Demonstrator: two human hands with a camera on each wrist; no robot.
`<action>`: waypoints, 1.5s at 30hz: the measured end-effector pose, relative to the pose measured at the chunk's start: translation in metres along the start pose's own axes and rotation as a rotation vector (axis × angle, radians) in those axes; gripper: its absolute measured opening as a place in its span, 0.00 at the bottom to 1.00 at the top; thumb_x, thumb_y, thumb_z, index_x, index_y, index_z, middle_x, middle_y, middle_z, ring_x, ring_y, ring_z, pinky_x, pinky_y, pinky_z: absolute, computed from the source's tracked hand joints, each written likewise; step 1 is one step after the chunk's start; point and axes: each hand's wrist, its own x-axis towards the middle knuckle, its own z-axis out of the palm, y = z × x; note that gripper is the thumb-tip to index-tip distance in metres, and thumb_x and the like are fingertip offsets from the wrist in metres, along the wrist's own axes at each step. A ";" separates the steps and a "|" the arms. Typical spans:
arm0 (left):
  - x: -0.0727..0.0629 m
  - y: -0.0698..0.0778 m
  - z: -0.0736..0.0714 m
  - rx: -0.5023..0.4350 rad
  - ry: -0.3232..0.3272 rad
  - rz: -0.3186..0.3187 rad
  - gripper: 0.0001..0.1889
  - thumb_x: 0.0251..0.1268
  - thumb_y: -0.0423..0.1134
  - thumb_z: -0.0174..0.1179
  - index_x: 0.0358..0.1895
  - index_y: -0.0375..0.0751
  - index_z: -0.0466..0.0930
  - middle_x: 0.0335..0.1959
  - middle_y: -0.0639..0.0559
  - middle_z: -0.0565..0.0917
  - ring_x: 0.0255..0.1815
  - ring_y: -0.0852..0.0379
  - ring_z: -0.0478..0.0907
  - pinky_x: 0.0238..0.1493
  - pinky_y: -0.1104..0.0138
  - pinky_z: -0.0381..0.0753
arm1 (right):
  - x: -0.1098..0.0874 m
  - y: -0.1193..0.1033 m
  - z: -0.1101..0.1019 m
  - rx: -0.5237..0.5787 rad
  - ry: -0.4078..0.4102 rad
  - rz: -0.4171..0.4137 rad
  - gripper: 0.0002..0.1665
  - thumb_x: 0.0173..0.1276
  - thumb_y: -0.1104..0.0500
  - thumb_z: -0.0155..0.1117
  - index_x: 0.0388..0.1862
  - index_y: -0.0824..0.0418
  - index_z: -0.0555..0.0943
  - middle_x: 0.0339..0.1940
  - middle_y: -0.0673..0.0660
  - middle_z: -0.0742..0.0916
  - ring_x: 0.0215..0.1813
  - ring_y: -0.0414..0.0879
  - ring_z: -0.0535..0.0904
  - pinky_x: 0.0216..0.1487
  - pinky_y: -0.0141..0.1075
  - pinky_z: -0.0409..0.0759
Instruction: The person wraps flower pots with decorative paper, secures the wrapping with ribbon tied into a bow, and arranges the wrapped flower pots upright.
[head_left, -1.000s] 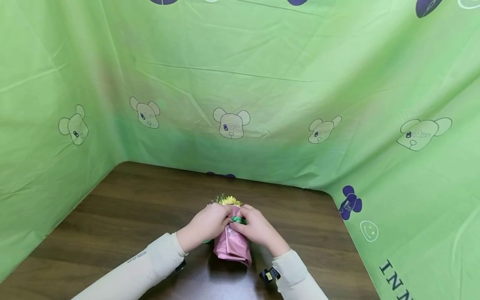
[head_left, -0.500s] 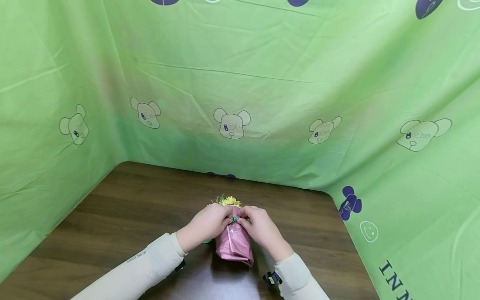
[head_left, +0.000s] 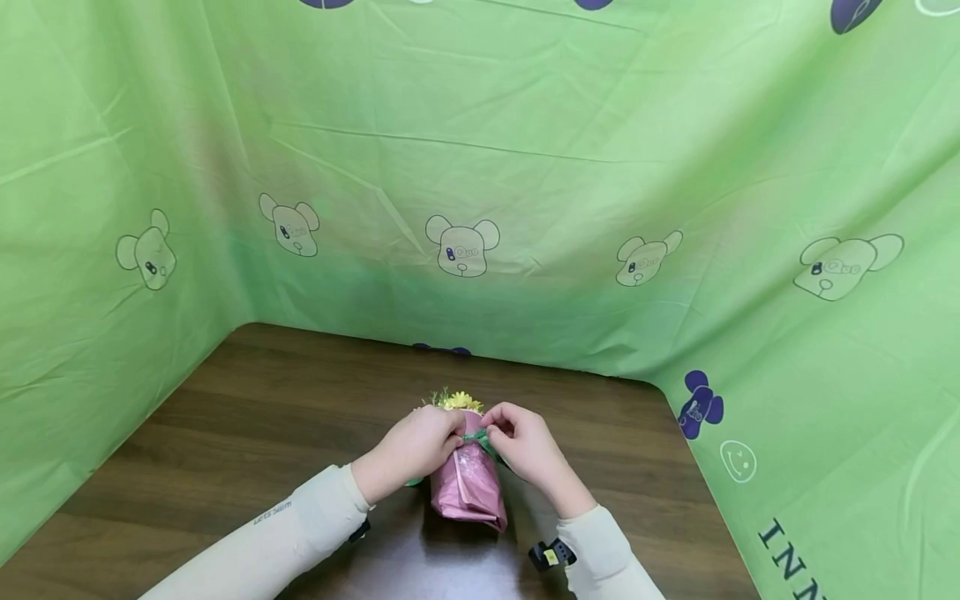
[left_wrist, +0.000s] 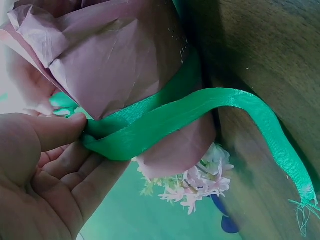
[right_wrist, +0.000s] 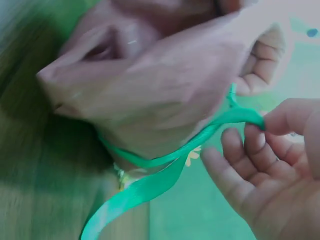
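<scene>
A bouquet wrapped in pink paper (head_left: 468, 487) lies on the brown table, its yellow flowers (head_left: 461, 401) pointing away from me. A green ribbon (left_wrist: 165, 122) runs round the wrapping. My left hand (head_left: 418, 442) pinches the ribbon between thumb and fingers at the bouquet's left side; pale pink flowers (left_wrist: 200, 180) show beyond it in the left wrist view. On the other side, my right hand (head_left: 528, 446) pinches another part of the ribbon (right_wrist: 200, 137) between thumb and fingertip. Loose ribbon tails hang at both sides. The crossing between the hands is partly hidden.
The wooden table (head_left: 285, 400) extends around the bouquet. Green cloth (head_left: 465, 167) with printed bear heads encloses its back and sides. A dark wrist device (head_left: 552, 554) sits at the right sleeve (head_left: 603, 550).
My right hand has drawn a little to the right with its piece of ribbon, so more green shows between the hands. The bouquet's near end shifted slightly right. My left hand has barely moved.
</scene>
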 end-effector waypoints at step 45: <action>-0.009 -0.018 -0.014 -0.119 0.004 0.171 0.06 0.60 0.33 0.74 0.35 0.50 0.89 0.33 0.65 0.86 0.35 0.69 0.78 0.39 0.71 0.81 | -0.014 0.023 -0.045 0.141 -0.102 -0.119 0.04 0.70 0.62 0.69 0.43 0.59 0.87 0.41 0.54 0.86 0.37 0.40 0.80 0.39 0.32 0.80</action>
